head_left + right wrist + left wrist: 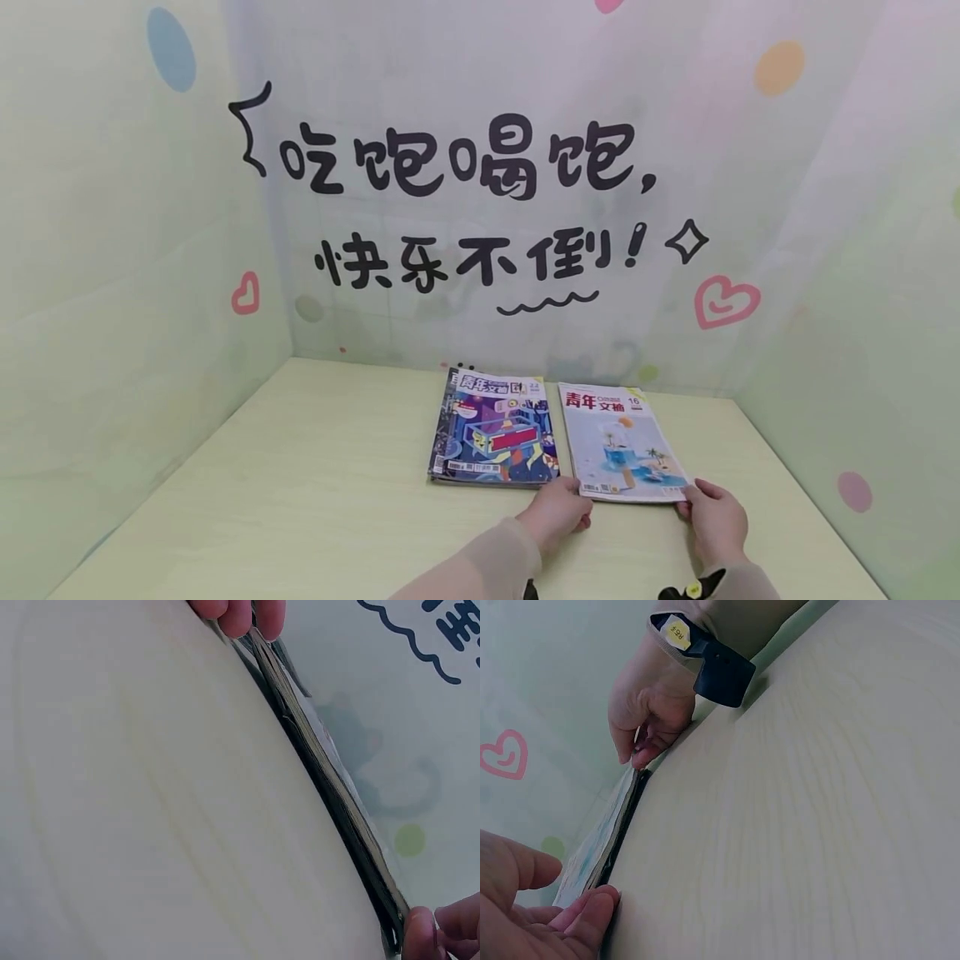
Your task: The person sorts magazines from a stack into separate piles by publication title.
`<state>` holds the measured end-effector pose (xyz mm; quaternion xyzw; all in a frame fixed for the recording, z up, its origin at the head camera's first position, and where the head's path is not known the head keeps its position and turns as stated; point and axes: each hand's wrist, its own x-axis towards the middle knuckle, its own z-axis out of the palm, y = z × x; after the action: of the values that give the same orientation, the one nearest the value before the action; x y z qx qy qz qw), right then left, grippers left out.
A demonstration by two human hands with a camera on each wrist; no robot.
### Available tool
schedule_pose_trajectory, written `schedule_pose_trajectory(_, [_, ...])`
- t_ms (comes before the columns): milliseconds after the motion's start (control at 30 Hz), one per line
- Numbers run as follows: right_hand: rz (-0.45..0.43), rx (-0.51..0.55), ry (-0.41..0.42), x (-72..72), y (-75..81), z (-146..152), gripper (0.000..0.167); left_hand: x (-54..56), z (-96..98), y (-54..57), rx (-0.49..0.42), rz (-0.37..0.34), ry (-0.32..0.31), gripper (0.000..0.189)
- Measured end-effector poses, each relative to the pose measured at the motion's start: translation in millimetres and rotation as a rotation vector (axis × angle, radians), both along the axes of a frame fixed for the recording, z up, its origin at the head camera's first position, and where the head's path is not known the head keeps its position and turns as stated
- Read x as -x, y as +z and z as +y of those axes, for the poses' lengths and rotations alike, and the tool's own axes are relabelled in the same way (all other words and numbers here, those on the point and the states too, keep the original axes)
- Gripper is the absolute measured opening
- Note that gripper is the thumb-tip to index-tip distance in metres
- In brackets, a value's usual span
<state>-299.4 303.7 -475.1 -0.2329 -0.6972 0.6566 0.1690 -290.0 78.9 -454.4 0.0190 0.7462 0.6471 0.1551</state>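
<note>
- Head view: white-covered magazine (626, 446) towards the worktop's (300, 500) right side, just beside the purple magazine (498, 433)
- Left hand (557, 510) and right hand (716, 518) pinch its near corners
- Probably light, bendy, slick; best gripped at both corners, thumbs on top

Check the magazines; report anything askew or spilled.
The purple magazine sits slightly off the lower magazine, whose left edge peeks out, so they look misaligned. The white magazine shows no obvious damage, and nothing looks spilled.
</note>
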Motion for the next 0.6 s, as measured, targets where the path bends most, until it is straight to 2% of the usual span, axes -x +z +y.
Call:
schedule_pose_trajectory(167, [-0.024,-0.139,-0.044,-3.8,3.2,-6.8,0.043,-2.6,-8.8,-1.0,-0.023,0.009,-0.015,0.043])
schedule_pose_trajectory(300, [-0.015,-0.268,-0.031,-5.4,8.4,-21.5,0.039,-2.4,-20.0,-1.3,-0.035,0.049,-0.013,0.040])
schedule_pose_trajectory(500, [0.016,-0.244,0.071,-3.3,13.0,-50.9,0.038,-0.3,-42.7,-1.5,0.068,0.190,0.028,0.036])
schedule_pose_trajectory(600, [0.032,-0.259,0.129,-2.8,13.4,-63.4,0.038,0.3,-57.1,1.0,0.120,0.253,0.068,0.035])
